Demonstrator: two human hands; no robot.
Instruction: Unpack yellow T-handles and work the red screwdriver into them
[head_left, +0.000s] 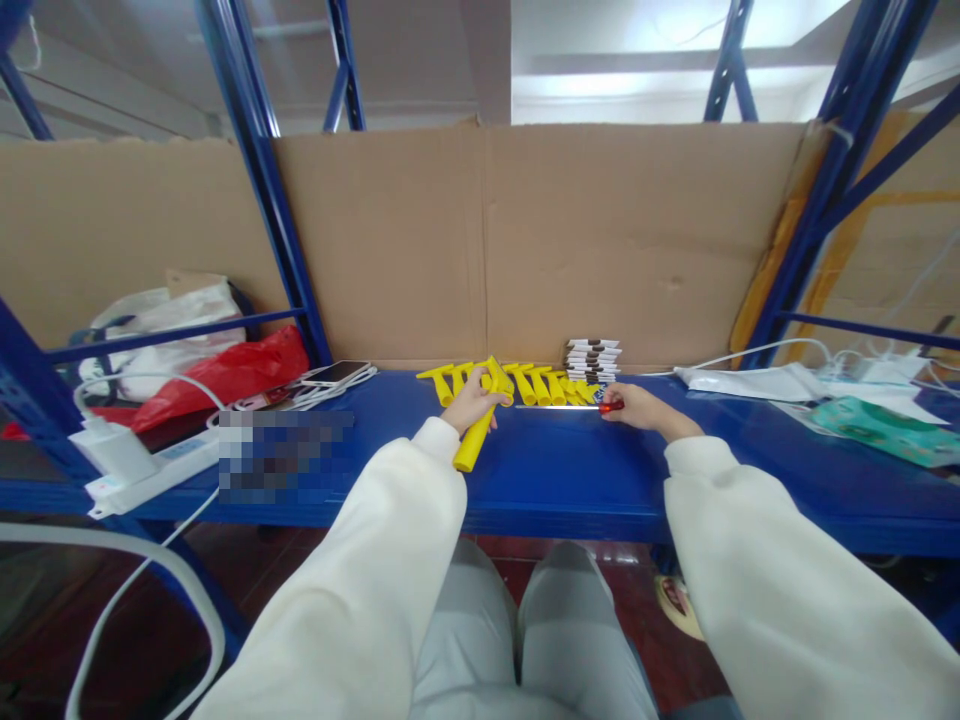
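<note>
My left hand (471, 402) is closed around a yellow T-shaped plastic piece (469, 448), its tube-like handle tilted down toward the shelf's front edge. In my right hand (637, 410) is a screwdriver (559, 407) with a red handle and a long thin shaft. The shaft lies level, pointing left, and its tip is close to the yellow piece; I cannot tell whether they touch. Behind my hands, several similar yellow pieces (538, 386) lie in a row. Small yellow parts (581, 391) are heaped at the row's right end, before a stack of white-and-dark packets (592, 358).
A cardboard panel (390, 250) closes off the back of the blue shelf (570, 470). To the left are a phone-like device (339, 374), a white power strip (165, 470) and a red bag (225, 375). A green packet (889, 430) and white cables lie to the right.
</note>
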